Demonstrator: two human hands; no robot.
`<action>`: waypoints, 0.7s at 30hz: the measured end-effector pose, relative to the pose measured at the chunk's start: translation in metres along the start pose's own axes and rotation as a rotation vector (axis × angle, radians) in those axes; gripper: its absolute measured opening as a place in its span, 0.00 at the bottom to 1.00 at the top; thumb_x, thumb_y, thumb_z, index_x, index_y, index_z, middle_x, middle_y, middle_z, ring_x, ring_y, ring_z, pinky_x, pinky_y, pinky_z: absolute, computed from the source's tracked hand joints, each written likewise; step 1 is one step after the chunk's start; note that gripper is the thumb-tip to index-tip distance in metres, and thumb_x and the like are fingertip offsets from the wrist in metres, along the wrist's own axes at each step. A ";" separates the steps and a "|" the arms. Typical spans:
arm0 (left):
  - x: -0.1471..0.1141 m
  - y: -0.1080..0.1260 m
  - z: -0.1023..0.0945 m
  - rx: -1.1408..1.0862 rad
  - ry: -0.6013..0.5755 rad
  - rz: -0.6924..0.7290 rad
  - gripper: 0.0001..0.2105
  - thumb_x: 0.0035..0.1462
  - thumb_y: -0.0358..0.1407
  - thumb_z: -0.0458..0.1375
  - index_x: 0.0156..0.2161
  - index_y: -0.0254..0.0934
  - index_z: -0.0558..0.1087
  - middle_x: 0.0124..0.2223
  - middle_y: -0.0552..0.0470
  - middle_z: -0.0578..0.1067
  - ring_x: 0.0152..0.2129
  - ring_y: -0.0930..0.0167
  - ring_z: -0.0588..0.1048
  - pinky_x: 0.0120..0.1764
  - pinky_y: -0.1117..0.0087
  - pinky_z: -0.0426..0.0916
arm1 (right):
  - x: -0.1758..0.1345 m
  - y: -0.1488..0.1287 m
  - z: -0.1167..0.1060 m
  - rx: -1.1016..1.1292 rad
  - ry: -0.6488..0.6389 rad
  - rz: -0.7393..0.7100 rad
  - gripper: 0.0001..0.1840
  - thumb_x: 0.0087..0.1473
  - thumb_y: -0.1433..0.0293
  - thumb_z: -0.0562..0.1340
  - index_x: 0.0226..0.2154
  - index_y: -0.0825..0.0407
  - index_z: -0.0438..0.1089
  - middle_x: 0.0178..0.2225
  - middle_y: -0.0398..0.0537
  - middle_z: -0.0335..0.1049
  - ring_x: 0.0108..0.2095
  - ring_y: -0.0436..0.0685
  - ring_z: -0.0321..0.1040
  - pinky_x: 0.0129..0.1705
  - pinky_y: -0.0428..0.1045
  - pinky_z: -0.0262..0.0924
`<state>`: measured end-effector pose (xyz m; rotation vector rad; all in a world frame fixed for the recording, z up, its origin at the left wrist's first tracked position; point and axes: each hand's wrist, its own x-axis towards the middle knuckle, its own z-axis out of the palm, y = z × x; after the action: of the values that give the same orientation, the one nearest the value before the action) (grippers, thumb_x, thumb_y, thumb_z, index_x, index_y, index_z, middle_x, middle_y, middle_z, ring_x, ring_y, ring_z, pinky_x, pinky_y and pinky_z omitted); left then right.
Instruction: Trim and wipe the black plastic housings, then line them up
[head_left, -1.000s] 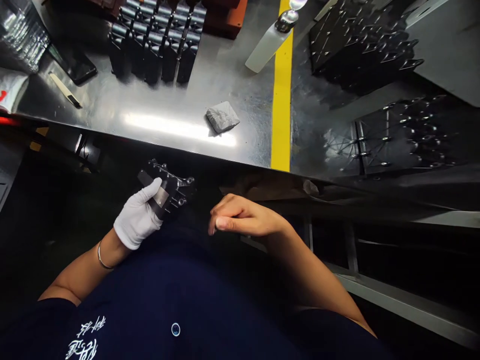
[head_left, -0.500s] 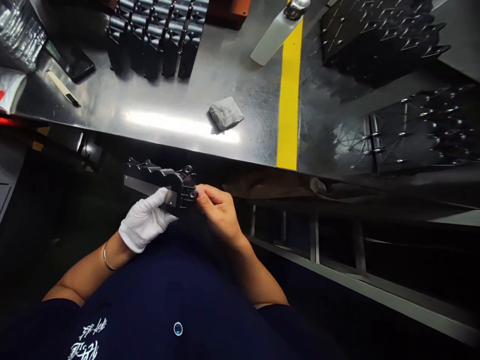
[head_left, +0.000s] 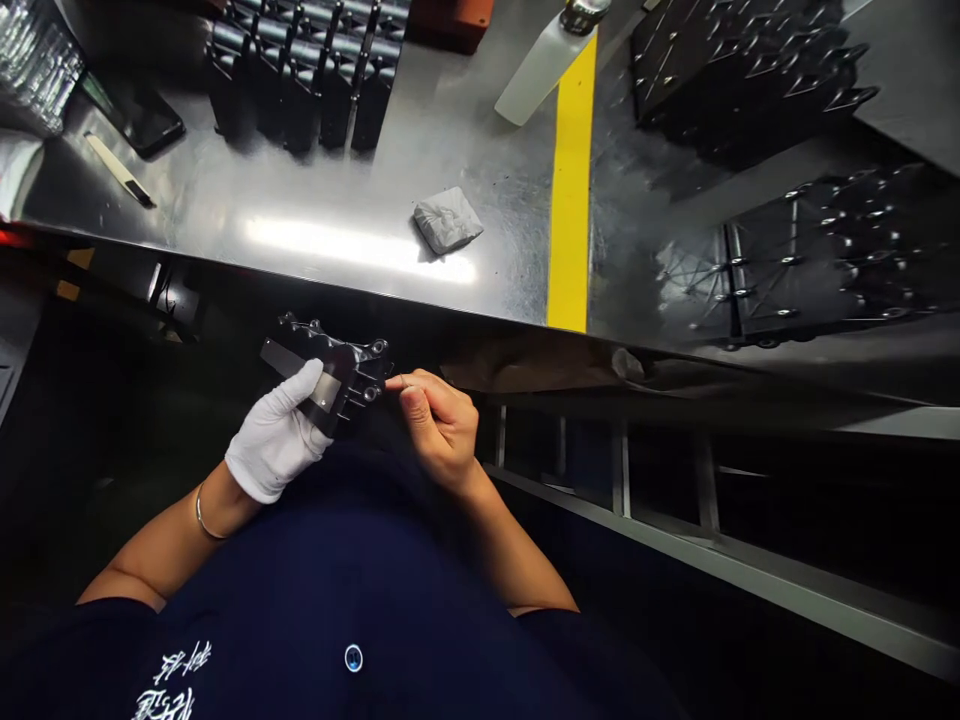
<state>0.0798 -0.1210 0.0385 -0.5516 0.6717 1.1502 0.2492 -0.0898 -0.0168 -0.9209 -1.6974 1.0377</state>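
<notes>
Left hand: from my remote seat I see it in a white glove (head_left: 274, 440), between eight and nine o'clock from the centre of the view, closed around a black ribbed part, thumb laid over the top.
Black part (head_left: 358, 372): at nine o'clock, held up off the tabletop (head_left: 510, 225), just short of its front edge; its lugs and posts point towards three o'clock.
Silver strip (head_left: 325, 390): along the part's side, partly under my left thumb.
Right hand (head_left: 446, 425): bare, at seven o'clock close to centre, fingers curled in, forefinger reaching to the part's lugged end; I cannot tell whether its tip touches, and I see nothing gripped.
Grey-white block (head_left: 448, 220): on the tabletop, between eleven and twelve o'clock.
Bottle (head_left: 534, 80): near one o'clock, beside the yellow stripe (head_left: 570, 230).
Row of black castings (head_left: 307, 95): at eleven o'clock, packed close together.
Castings on the far side of the stripe: a dark stack (head_left: 697, 95) towards two o'clock, and more lying (head_left: 787, 262) between two and three.
Dark phone-like slab (head_left: 154, 120): at ten o'clock, a slim pale tool (head_left: 112, 165) just beside it.
Bangle (head_left: 201, 512): at eight o'clock, around my left wrist.
</notes>
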 end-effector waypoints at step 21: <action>0.002 -0.003 -0.007 0.218 -0.039 0.055 0.15 0.65 0.25 0.45 0.33 0.29 0.75 0.31 0.50 0.81 0.27 0.75 0.80 0.31 0.81 0.76 | 0.009 -0.004 -0.015 -0.196 -0.113 -0.268 0.11 0.60 0.72 0.56 0.32 0.55 0.73 0.18 0.42 0.60 0.20 0.47 0.56 0.22 0.45 0.52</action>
<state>0.0820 -0.1253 0.0326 -0.3271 0.7714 1.1191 0.2598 -0.0792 -0.0068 -0.7411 -1.9816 0.7662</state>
